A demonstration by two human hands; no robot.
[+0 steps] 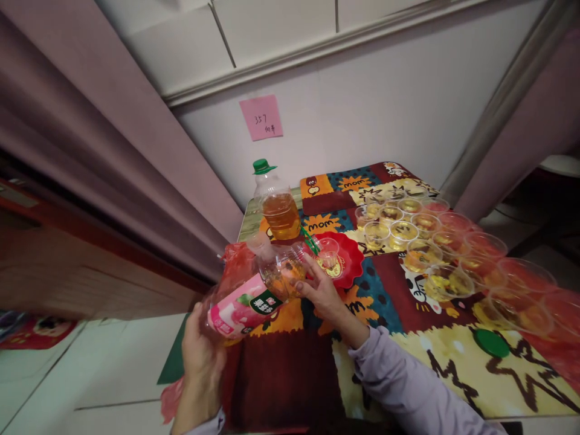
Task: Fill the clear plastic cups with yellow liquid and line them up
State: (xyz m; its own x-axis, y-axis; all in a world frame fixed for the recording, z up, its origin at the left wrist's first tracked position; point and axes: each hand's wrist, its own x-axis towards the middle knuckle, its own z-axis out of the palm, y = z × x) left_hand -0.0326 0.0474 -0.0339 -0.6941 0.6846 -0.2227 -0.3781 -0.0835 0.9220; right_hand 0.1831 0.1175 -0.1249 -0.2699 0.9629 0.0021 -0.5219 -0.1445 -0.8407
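Note:
Both my hands hold a clear plastic drink bottle (244,305) with a pink label, tilted over the near left of the table. My left hand (199,341) grips its lower end. Farther up, my right hand (319,287) has its fingers on the bottle's clear upper part. Just beyond it sits a scalloped red plate (353,266) with a clear plastic cup (327,252) on it and a thin green strip beside the cup. A clear jug (281,211) of amber liquid with a green cap stands behind the bottle.
Several clear cups (403,232) with yellowish liquid crowd the right side, some on red plastic. A green lid (492,342) lies near the front right. A patterned mat (290,374) covers the table. A pink note (261,118) is on the wall; a purple curtain (149,157) hangs left.

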